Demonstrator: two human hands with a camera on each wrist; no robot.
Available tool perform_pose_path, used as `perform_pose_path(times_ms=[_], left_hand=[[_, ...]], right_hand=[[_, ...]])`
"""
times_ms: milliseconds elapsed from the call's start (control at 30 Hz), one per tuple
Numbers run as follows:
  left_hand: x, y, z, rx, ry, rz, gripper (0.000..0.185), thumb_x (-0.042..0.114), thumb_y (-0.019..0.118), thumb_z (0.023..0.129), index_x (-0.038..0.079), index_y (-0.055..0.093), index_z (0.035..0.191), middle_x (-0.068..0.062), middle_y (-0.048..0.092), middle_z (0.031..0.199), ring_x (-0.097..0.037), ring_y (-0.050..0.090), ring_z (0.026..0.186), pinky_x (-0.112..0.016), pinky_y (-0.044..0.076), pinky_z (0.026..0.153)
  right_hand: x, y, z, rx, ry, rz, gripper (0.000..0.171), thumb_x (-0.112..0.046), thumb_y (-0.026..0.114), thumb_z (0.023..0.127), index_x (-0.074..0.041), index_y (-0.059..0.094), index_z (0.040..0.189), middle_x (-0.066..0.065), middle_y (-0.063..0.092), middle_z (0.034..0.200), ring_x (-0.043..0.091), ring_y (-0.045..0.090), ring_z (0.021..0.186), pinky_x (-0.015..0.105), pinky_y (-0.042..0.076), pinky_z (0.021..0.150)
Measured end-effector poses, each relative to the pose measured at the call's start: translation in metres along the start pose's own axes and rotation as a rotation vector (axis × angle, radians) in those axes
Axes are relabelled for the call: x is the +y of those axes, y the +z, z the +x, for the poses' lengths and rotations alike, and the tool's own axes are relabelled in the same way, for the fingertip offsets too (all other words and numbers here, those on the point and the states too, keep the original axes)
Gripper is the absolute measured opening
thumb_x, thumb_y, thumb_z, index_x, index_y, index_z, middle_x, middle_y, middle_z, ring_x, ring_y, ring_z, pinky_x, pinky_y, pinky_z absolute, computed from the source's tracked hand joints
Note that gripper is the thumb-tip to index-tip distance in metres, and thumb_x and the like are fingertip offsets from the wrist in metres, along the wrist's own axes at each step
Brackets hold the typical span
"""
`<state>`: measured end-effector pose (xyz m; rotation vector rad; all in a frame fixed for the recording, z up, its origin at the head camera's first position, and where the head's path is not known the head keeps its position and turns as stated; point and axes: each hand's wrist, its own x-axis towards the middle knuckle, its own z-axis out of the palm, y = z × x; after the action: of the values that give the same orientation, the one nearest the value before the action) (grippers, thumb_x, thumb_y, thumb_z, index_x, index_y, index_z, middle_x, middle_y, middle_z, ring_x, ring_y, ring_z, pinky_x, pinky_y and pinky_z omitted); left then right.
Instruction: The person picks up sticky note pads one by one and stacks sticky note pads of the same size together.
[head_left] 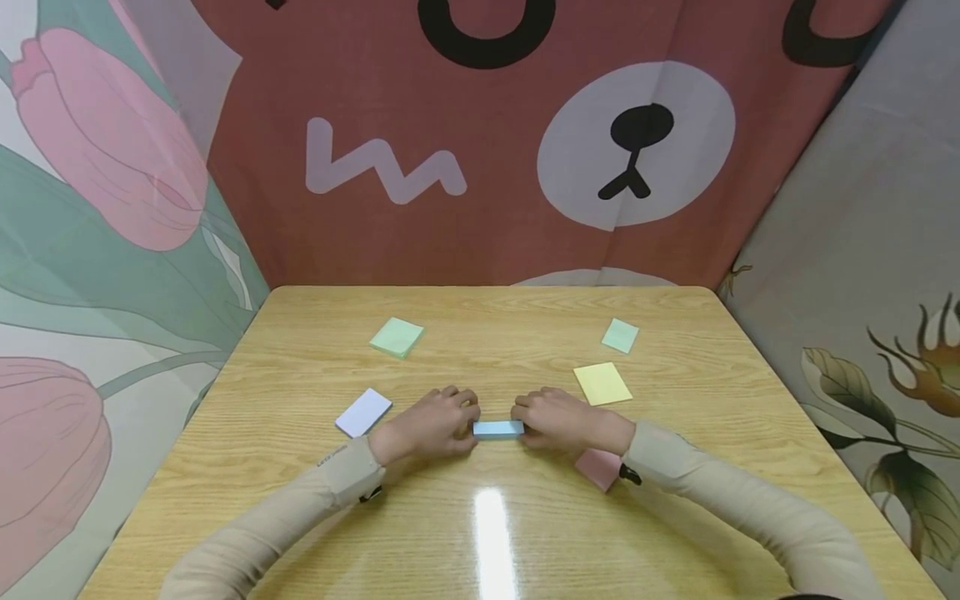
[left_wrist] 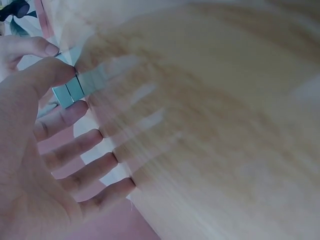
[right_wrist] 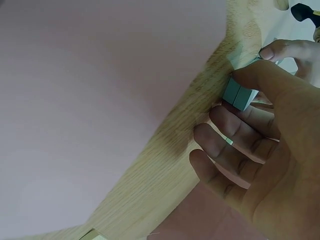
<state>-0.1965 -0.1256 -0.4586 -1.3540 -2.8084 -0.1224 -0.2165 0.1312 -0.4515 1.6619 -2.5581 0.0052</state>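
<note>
A light blue pad of sticky notes (head_left: pixel 498 430) is held between both hands at the middle of the wooden table. A dark seam across its side, seen in both wrist views, splits it into two layers. My left hand (head_left: pixel 442 421) pinches its left end between thumb and index finger, the other fingers loosely bent beside it. At the right end, my right hand (head_left: pixel 555 418) pinches it the same way, with thumb above and index finger below. The fingertips cover both ends of the blue pad (right_wrist: pixel 239 94).
A lilac pad (head_left: pixel 363 412) lies left of the left hand, a green pad (head_left: pixel 397 337) behind it. Back right are a smaller green pad (head_left: pixel 620 335) and a yellow pad (head_left: pixel 603 383). A pink pad (head_left: pixel 598 468) is partly hidden under the right wrist. Printed curtains surround the table (head_left: pixel 420 542).
</note>
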Motion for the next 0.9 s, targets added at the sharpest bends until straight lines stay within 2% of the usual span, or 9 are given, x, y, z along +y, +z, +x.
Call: perform_pose_path(times_ms=[233, 533, 900], left_hand=[[-0.002, 0.002, 0.000, -0.009, -0.006, -0.013, 0.019, 0.036, 0.060, 0.096, 0.018, 0.063, 0.099, -0.002, 0.058, 0.121, -0.018, 0.050, 0.098, -0.034, 0.047, 0.076], [-0.006, 0.002, -0.001, -0.066, -0.022, -0.042, 0.023, 0.039, 0.060, 0.095, 0.017, 0.061, 0.095, -0.002, 0.055, 0.127, -0.017, 0.051, 0.106, -0.035, 0.049, 0.085], [-0.012, -0.009, -0.004, -0.154, -0.006, -0.130, 0.031, 0.039, 0.066, 0.092, 0.013, 0.064, 0.107, -0.006, 0.051, 0.139, -0.022, 0.048, 0.124, -0.037, 0.044, 0.101]], right_hand=[[0.000, 0.000, -0.002, -0.013, 0.007, 0.022, 0.019, -0.025, 0.074, 0.086, -0.011, 0.062, 0.089, -0.006, 0.052, 0.078, 0.008, 0.049, 0.067, 0.028, 0.046, 0.060], [0.003, 0.001, -0.006, -0.026, -0.013, 0.007, 0.020, -0.027, 0.074, 0.087, -0.011, 0.066, 0.097, -0.004, 0.058, 0.085, 0.009, 0.056, 0.071, 0.028, 0.050, 0.063], [0.005, -0.007, -0.010, -0.061, 0.000, 0.021, 0.019, -0.018, 0.071, 0.087, -0.009, 0.069, 0.105, -0.003, 0.060, 0.089, 0.012, 0.060, 0.078, 0.031, 0.053, 0.071]])
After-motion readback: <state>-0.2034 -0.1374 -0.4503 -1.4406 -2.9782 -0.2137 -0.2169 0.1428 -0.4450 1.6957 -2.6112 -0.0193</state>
